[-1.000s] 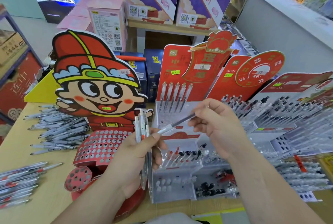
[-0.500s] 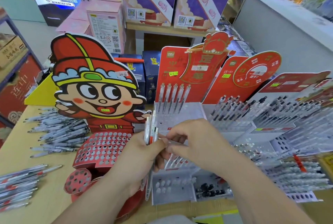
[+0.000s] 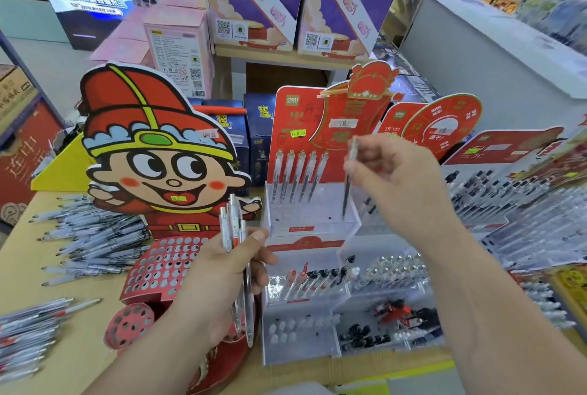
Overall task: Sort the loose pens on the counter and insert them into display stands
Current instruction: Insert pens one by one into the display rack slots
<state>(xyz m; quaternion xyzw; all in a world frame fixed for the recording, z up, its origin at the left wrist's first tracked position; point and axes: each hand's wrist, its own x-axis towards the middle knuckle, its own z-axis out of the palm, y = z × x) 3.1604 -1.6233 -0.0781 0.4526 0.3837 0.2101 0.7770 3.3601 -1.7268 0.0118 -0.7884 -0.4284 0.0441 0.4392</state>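
A moment ago my right hand (image 3: pixel 400 182) was down at the bundle; now it has lifted clear, pinching one slim clear-barrelled pen with a dark grip (image 3: pixel 347 191) between thumb and fingertips, upright, tip down. The pen hangs over the top tier of the clear acrylic stand with the red backboard (image 3: pixel 286 213), just right of the row of five pens (image 3: pixel 300 172) already seated. My left hand (image 3: pixel 222 274) grips the remaining bundle of white pens (image 3: pixel 233 226). Next comes lowering the tip into a free hole, I judge. Heaps of loose grey pens (image 3: pixel 92 236) wait along the left edge of the pale wooden counter (image 3: pixel 19 261).
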